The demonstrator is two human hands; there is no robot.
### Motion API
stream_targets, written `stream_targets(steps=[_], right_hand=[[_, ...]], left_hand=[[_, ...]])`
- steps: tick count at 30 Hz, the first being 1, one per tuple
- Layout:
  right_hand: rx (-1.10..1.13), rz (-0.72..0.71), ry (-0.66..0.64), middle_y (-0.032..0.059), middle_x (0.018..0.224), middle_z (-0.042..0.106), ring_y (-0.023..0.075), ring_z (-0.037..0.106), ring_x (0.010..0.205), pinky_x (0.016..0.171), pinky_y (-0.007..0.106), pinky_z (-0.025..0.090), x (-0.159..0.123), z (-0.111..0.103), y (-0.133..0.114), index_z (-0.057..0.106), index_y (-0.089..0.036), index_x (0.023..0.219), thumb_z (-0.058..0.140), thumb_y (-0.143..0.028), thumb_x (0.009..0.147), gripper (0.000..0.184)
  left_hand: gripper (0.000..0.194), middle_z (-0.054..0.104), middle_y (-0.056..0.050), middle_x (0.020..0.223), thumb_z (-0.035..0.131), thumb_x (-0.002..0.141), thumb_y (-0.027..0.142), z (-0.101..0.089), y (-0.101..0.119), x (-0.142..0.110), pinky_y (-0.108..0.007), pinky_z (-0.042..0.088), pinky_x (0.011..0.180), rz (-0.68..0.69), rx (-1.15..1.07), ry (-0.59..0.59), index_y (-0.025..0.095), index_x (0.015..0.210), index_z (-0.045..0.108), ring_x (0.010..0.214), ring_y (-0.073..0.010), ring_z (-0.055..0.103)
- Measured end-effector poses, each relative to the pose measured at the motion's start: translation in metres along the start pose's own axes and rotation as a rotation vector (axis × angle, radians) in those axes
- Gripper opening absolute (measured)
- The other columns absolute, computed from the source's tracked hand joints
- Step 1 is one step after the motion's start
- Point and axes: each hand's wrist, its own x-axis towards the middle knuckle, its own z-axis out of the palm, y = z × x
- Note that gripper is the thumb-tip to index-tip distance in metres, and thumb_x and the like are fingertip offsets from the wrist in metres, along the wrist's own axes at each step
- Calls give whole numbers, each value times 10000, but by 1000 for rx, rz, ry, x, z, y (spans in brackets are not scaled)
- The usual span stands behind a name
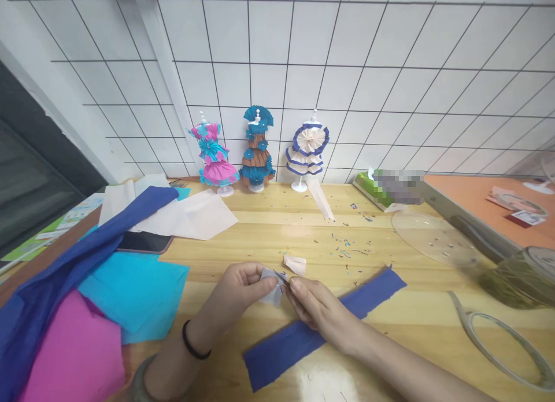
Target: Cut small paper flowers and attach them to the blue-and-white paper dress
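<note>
My left hand (243, 285) pinches a small pale, see-through piece (272, 295) between thumb and fingers. Closed around a slim metal tool (282, 278), my right hand (315, 307) brings its tip against that piece. Fingers cover most of the tool, so I cannot tell whether it is tweezers or small scissors. A tiny dark blue scrap seems to sit by the tip. Just beyond the fingers lies a small cream crepe paper piece (295, 265). Under my right hand a dark blue crepe paper strip (281, 353) runs diagonally across the table.
Three small dress forms in paper dresses, pink (217, 172), teal-brown (256, 159) and cream-blue (309, 153), stand by the tiled wall. Coloured paper sheets (143, 292) cover the left side, partly over a dark phone (145, 242). A tape roll (505, 344) lies right; scraps (347, 249) are scattered.
</note>
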Motion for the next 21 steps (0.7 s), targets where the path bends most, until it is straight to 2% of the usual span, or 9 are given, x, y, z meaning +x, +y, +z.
stream_targets(steps=[11,21], right_hand=[[-72,-18,-58,-48,558,309,88,287,510,487,221,250,0,-6,-7,334,-187,611,213,-483,911,439],[-71,-8,-90,-48,564,320,90,292,512,495,224,261,0,-10,-4,352,-186,619,219,-484,909,437]], left_hand=[[177,655,-7,647,639,693,312,-5,1,-2,-212,385,566,-31,57,-52,138,688,667,568,-103,528],[193,695,-28,720,633,713,323,-10,-3,0,-213,426,619,-45,34,-102,137,746,675,643,-123,592]])
